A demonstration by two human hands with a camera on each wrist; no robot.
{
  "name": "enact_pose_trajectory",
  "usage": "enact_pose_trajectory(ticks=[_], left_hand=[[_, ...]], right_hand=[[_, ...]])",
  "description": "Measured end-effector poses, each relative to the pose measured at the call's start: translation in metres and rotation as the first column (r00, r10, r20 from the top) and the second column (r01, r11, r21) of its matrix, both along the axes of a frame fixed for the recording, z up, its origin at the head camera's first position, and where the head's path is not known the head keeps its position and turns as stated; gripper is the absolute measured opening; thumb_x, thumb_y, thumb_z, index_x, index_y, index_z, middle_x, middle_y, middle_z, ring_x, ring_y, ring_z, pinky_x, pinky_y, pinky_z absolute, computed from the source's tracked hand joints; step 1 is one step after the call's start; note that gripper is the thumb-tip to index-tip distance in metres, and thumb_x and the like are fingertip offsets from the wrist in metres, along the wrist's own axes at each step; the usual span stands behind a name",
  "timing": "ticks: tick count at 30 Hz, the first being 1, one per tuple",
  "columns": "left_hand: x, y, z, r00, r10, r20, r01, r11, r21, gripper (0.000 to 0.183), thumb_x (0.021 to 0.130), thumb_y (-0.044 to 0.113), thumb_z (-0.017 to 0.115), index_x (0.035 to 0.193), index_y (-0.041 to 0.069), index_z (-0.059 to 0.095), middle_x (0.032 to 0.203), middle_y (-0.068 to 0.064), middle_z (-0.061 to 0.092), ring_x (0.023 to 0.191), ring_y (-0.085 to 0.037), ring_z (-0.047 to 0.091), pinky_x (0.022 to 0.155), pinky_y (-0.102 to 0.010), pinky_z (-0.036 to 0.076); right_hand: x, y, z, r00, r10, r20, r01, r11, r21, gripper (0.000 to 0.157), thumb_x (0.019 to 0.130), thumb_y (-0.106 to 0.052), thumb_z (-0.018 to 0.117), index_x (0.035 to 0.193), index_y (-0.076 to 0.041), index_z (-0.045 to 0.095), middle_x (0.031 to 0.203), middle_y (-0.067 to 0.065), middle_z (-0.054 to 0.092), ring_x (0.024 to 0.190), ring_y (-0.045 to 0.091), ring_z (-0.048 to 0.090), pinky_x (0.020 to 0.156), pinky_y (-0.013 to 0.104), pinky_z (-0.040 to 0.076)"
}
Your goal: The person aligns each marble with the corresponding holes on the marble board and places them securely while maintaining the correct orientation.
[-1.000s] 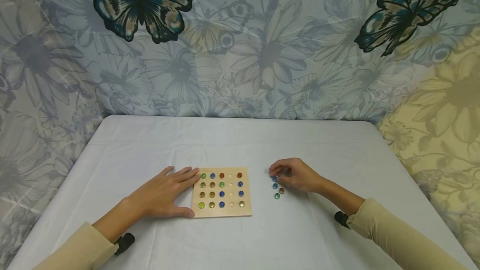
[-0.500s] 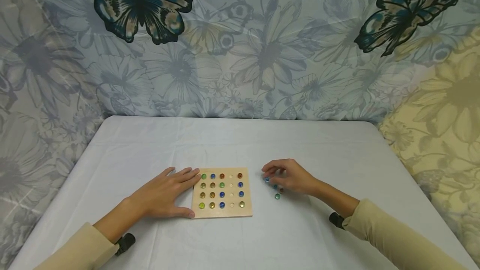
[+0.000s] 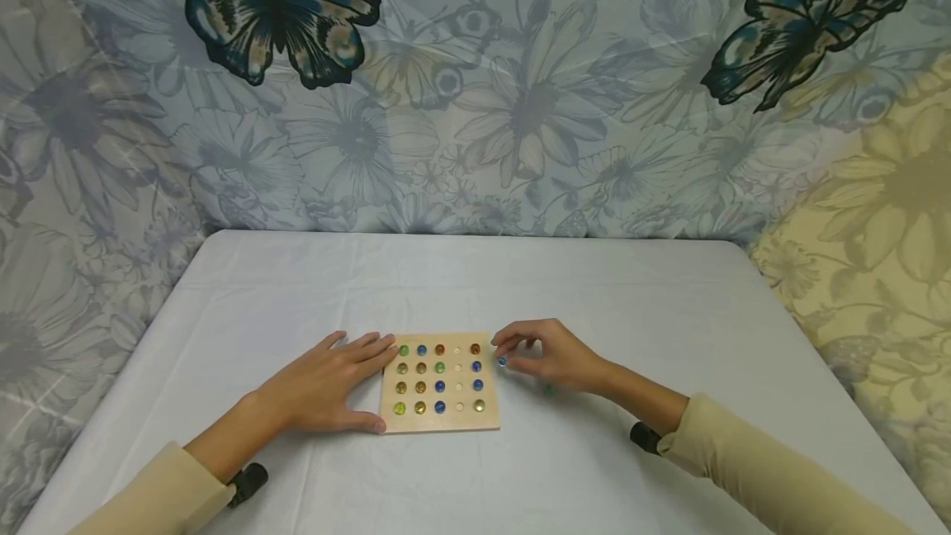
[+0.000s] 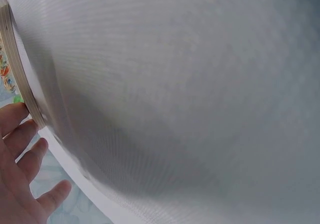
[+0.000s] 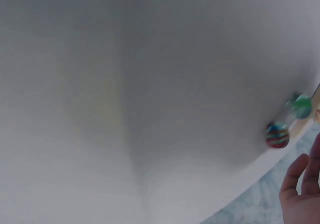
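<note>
From the head we look ahead and down; from each wrist, close across the same white cloth-covered worktop.

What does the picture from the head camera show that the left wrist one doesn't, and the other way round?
Only the head view shows the right hand, pinching a blue marble just beside the wooden board, the board's column of unfilled hollows, and the printed butterflies on the backdrop.

Only the left wrist view shows the fine layers in the board's side, seen close up.

Both show the left hand with fingers at the board, part or all of the board, some marbles on it, and the white cloth.
</note>
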State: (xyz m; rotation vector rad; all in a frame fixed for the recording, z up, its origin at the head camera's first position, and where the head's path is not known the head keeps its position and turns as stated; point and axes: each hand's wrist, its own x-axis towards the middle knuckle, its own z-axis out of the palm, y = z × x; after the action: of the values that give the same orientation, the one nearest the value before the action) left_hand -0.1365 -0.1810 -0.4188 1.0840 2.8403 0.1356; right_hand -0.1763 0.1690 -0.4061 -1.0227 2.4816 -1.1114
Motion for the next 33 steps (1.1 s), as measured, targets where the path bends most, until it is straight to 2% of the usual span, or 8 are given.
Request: enact_pose_trajectory(ticks=[10, 17, 25, 33], left_hand=[[0.000, 0.000, 0.001, 1.000, -0.003, -0.007, 0.003, 1.000, -0.004, 0.097, 0.071, 0.081, 0.041, 0.144, 0.017, 0.035, 0.149, 0.001, 0.029, 0.135, -0.020, 0.029, 0.104, -0.055, 0.025], [0.000, 0.000, 0.000, 1.000, 0.000, -0.006, 0.000, 1.000, -0.007, 0.097, 0.072, 0.082, 0.040, 0.144, 0.018, 0.035, 0.149, 0.002, 0.028, 0.135, -0.020, 0.029, 0.104, -0.055, 0.024], [0.000, -0.001, 0.000, 1.000, -0.006, -0.009, 0.006, 1.000, -0.010, 0.097, 0.072, 0.082, 0.040, 0.144, 0.018, 0.034, 0.150, 0.002, 0.028, 0.135, -0.020, 0.029, 0.104, -0.055, 0.025], [0.000, -0.001, 0.001, 1.000, -0.004, -0.006, 0.004, 1.000, -0.001, 0.097, 0.072, 0.081, 0.041, 0.145, 0.017, 0.034, 0.150, 0.001, 0.028, 0.135, -0.021, 0.029, 0.104, -0.055, 0.024]], right_hand=[[0.013, -0.028, 0.002, 0.991, 0.127, 0.035, -0.125, 0.990, -0.062, 0.029, 0.081, -0.004, 0.069, 0.109, -0.010, 0.064, 0.098, -0.004, 0.068, 0.091, 0.006, 0.061, 0.084, 0.033, 0.047], [0.019, -0.043, -0.001, 0.985, 0.158, 0.068, -0.154, 0.986, -0.070, 0.029, 0.081, -0.007, 0.071, 0.109, -0.011, 0.064, 0.099, -0.006, 0.068, 0.096, 0.005, 0.059, 0.093, 0.027, 0.043], [0.025, -0.051, -0.006, 0.983, 0.181, 0.023, -0.180, 0.983, -0.024, 0.026, 0.080, -0.004, 0.069, 0.105, -0.010, 0.065, 0.096, -0.007, 0.068, 0.090, 0.000, 0.061, 0.087, 0.023, 0.046], [0.027, -0.055, -0.008, 0.978, 0.208, 0.009, -0.208, 0.978, 0.002, 0.026, 0.081, -0.005, 0.068, 0.107, -0.009, 0.065, 0.099, -0.008, 0.067, 0.091, -0.001, 0.061, 0.083, 0.022, 0.048]])
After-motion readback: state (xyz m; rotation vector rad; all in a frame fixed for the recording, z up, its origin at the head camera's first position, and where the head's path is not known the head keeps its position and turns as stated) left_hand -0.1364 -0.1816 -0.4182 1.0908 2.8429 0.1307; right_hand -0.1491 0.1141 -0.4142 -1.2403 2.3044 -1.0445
